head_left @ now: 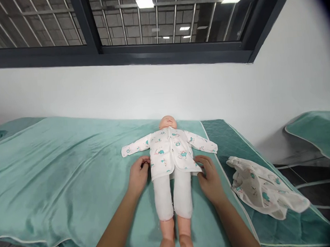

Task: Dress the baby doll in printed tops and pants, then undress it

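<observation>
A baby doll (167, 121) lies on its back, head toward the wall and bare feet toward me. It wears a white printed baby jacket (169, 152), closed down the chest and parted at the hem, with both sleeves spread sideways. White fabric covers its legs down to the shins. My left hand (138, 176) is closed at the jacket's left side edge, fingertips pinched against the cloth. At the lower right corner of the jacket, my right hand (210, 178) has the hem between thumb and curled fingers.
A crumpled white printed garment (264, 188) lies to the right on a darker green quilted pad (292, 231). Smooth green cloth (59, 173) covers the bed. Behind stands a white wall (97, 94) below a dark-framed window (161, 57). Another green-covered surface (320, 133) is at far right.
</observation>
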A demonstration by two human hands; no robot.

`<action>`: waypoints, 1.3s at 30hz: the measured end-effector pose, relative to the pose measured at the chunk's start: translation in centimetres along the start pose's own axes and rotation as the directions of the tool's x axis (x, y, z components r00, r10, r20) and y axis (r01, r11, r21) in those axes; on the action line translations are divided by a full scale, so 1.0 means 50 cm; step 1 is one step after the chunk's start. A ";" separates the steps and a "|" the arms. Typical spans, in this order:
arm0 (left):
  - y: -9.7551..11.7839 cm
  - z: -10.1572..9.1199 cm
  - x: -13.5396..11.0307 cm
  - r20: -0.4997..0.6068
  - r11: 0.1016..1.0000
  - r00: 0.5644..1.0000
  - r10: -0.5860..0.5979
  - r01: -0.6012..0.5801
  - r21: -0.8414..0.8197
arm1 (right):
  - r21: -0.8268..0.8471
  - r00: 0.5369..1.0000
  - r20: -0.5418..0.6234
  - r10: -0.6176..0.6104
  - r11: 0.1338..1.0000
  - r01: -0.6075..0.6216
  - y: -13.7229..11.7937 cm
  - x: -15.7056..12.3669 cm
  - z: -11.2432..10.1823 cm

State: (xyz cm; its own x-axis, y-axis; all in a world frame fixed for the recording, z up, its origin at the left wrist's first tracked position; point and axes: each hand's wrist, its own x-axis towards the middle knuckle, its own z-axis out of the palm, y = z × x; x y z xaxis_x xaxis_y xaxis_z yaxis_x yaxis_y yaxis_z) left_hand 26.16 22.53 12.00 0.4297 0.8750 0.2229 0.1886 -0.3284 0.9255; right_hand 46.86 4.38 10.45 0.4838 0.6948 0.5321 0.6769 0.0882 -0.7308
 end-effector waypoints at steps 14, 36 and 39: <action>-0.003 -0.001 0.002 0.016 1.000 1.000 0.004 -0.004 0.008 | 0.310 0.989 0.040 0.143 0.939 -0.148 0.021 0.007 -0.010; 0.048 0.048 0.130 0.149 0.814 0.943 -0.298 0.333 -0.477 | 0.838 0.604 0.412 0.683 -0.024 -0.545 0.048 0.230 0.052; 0.040 0.068 0.171 0.160 0.785 0.952 -0.262 0.306 -0.539 | 0.847 0.609 0.398 0.686 -0.019 -0.532 0.063 0.261 0.050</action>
State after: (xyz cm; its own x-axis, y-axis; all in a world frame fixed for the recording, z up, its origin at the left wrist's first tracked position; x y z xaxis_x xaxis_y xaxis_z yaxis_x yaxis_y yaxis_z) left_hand 33.24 28.15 14.72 0.5009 0.8619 -0.0791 -0.1963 0.2021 0.9595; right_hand 53.91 15.49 14.02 0.5383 0.7677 -0.3477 -0.7401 0.2333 -0.6308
